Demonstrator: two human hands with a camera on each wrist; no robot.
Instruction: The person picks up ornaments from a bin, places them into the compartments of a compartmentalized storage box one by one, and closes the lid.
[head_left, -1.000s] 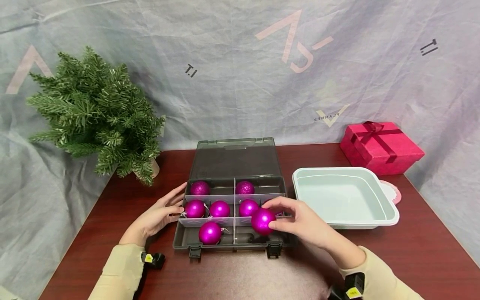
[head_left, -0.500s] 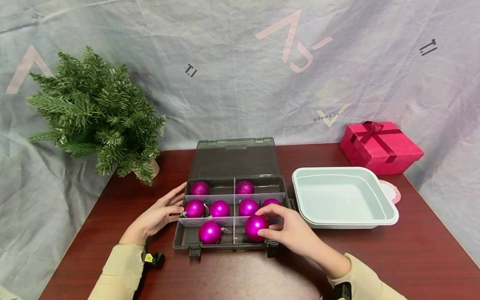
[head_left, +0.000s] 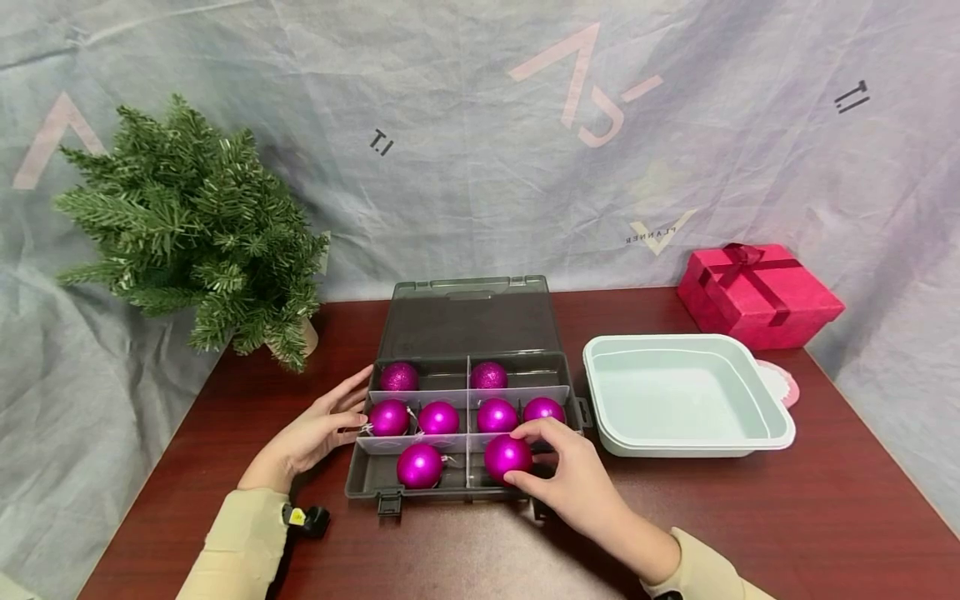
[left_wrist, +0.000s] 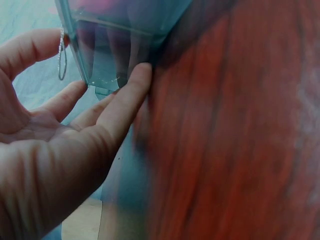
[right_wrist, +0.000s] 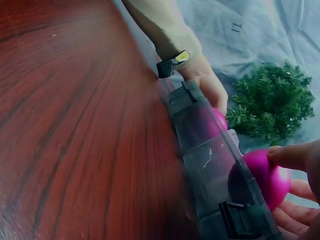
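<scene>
A smoky-grey divided case (head_left: 439,492) stands with its lid laid back, holding several magenta Christmas baubles. My right hand (head_left: 577,479) pinches a shiny magenta bauble (head_left: 507,458) between thumb and fingers, at the front right compartment. In the right wrist view that bauble (right_wrist: 267,177) shows partly through the case's clear front wall, with the thumb on its upper side. At the case's left side my left hand (head_left: 318,429) rests with fairly straight fingers against the outer wall; its thumb is at the rim. A hanging loop (left_wrist: 62,55) shows beside that thumb in the left wrist view.
A pale green plastic basin (head_left: 686,446) stands right of the case, with a pink-and-white item (head_left: 783,383) partly behind it. A red gift box (head_left: 765,292) sits at the back right. A small artificial tree (head_left: 195,225) stands at the back left.
My right hand has moved left and slightly forward-down with the bauble, into the front right compartment. A bauble behind it in the middle row has come into sight. My left hand stays put.
</scene>
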